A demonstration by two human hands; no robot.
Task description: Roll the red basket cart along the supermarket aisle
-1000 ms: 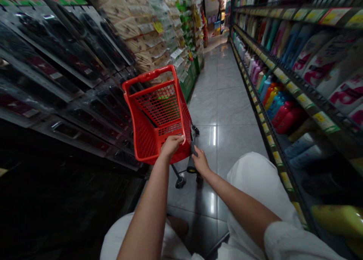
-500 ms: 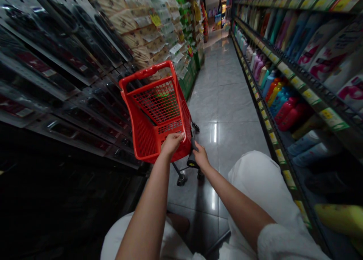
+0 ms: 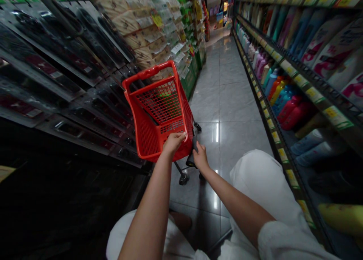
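A small red plastic shopping cart (image 3: pixel 157 139) stands tilted in view in front of me, its basket showing no goods. My left hand (image 3: pixel 173 142) is closed on the basket's near right rim, thumb and fingers pinching the edge. Just outside that corner, my right hand (image 3: pixel 200 156) is wrapped around the grip of a dark hand-held device (image 3: pixel 191 160). The device's grey upper part sits close against the basket's side; whether it touches is hard to see. Its exact kind is not clear. Below the basket are black caster wheels (image 3: pixel 183 178).
Shelves (image 3: pixel 295 76) of colourful bottles line the right. On the left hang packaged pans (image 3: pixel 68 37), with stacked tan packs (image 3: pixel 136 22) beyond. A grey tiled aisle (image 3: pixel 229 71) runs ahead. My knees in white trousers (image 3: pixel 255 173) flank my arms.
The whole view has shifted slightly, so the cart and both hands appear a little further right. The device has turned a little in my right hand. Both grips stay the same.
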